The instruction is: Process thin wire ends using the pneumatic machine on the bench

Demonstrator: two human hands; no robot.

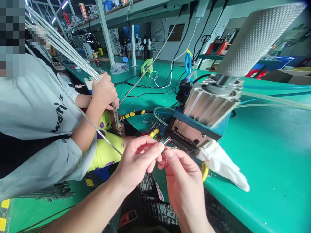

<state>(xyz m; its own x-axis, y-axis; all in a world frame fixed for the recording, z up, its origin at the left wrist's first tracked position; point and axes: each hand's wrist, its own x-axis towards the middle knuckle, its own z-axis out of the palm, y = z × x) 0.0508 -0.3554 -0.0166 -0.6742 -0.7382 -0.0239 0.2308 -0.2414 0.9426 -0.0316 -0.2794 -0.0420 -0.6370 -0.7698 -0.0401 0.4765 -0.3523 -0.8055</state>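
My left hand (141,155) is closed in a pinch around thin coloured wires (166,141), red, green and white, whose ends point at the press. Close beside it, almost touching, my right hand (182,178) also pinches thumb to forefinger; what lies between those fingertips is hidden. A braided grey cable (97,129) slants down from the upper left and passes out of sight behind my left hand. Just beyond my fingertips stands a bench press (201,119) with a metal cylinder, a blue plate and a dark lower jaw.
At left, a co-worker's hands (104,92) grip a bundle of braided cables (70,53). A white cloth or glove (223,165) lies at the press's base on the green table (272,155). A striped hose (136,114), black cords and a green tool (147,66) lie behind.
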